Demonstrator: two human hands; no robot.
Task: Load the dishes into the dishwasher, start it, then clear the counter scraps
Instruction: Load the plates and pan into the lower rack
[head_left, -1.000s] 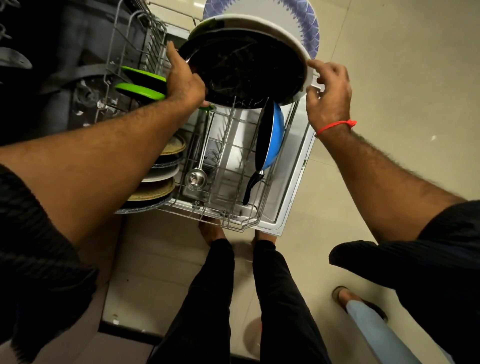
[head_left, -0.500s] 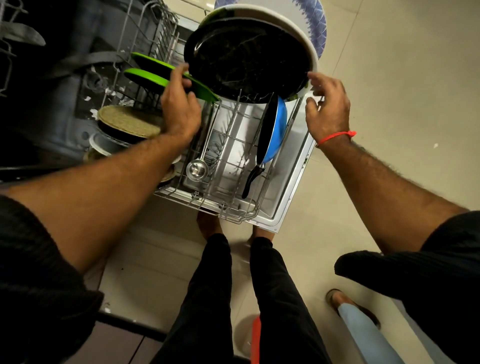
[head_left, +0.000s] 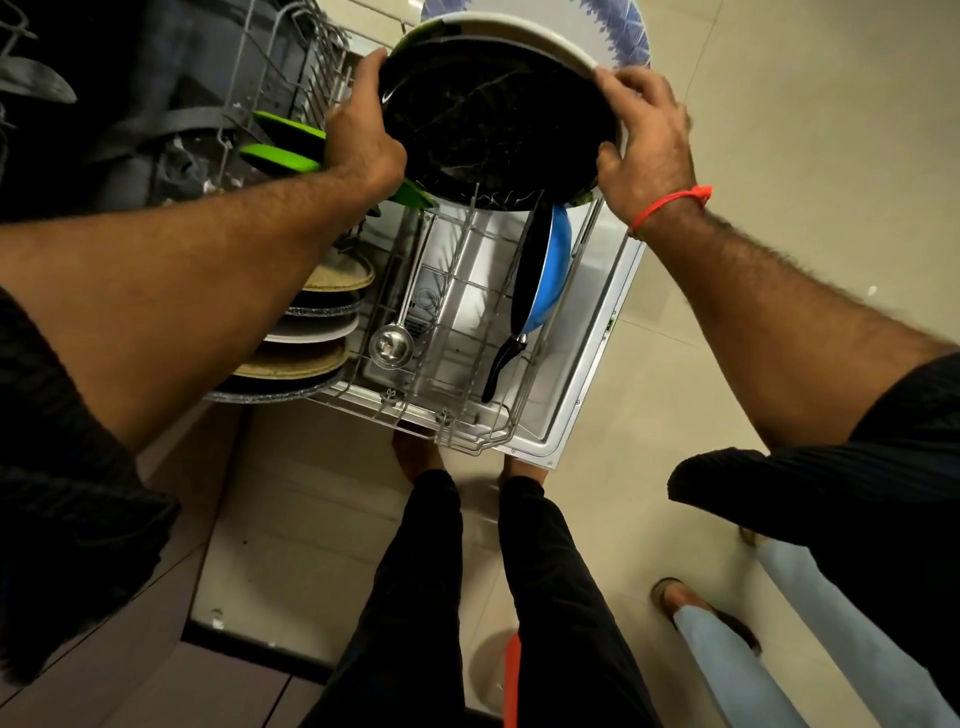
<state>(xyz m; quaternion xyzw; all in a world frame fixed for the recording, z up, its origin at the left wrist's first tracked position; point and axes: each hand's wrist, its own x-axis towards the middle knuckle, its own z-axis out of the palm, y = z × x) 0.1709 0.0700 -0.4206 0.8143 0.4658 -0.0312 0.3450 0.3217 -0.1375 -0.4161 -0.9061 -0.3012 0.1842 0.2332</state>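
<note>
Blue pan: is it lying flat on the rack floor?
No. The blue pan stands on edge between the rack wires, its black handle pointing down toward the rack's near edge.

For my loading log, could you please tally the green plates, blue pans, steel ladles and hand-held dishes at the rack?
Green plates: 2
Blue pan: 1
Steel ladle: 1
Large black dish, held by the left hand and right hand: 1
Total: 5

The left forearm (head_left: 197, 291) covers most of the stacked plates (head_left: 311, 332), the black pan (head_left: 493, 119) masks the patterned plate (head_left: 623, 31), and the frame's top edge clips that plate.
</note>
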